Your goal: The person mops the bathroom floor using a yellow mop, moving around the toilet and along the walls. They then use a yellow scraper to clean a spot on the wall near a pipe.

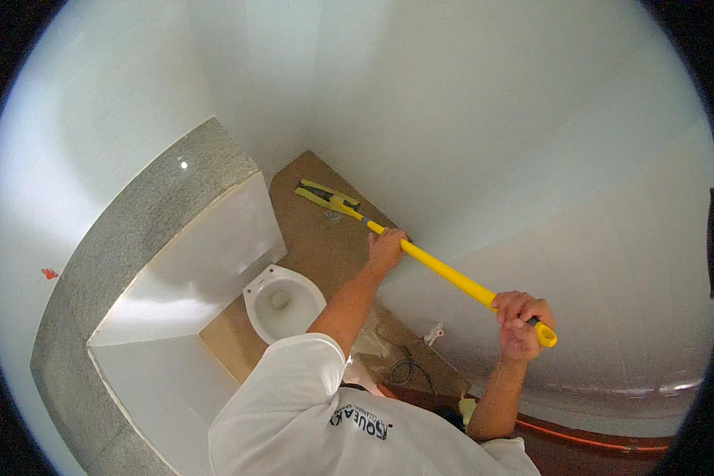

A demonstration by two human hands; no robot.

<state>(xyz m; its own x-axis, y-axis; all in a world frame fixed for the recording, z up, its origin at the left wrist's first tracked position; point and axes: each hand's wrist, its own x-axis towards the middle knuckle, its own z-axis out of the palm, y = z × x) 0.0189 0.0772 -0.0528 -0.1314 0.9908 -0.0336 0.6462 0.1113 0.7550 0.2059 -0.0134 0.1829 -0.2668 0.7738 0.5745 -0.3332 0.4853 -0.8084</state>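
My left hand (387,247) grips the lower part of a long yellow pole, and my right hand (520,324) is closed around its upper end, near the hanging loop. The pole belongs to a flat mop (327,195), whose yellow-green head rests on the brown tiled floor near the corner. A floor drain (334,216) shows beside the mop head. Left of my left forearm stands a white toilet bowl (282,300) without a seat or lid.
A white boxed-in wall with a grey granite ledge (184,172) runs along the left. A small valve (434,334) sticks out of the right wall. A dark hose (407,370) lies coiled on the floor near my body. An orange cord (583,438) runs along the lower right.
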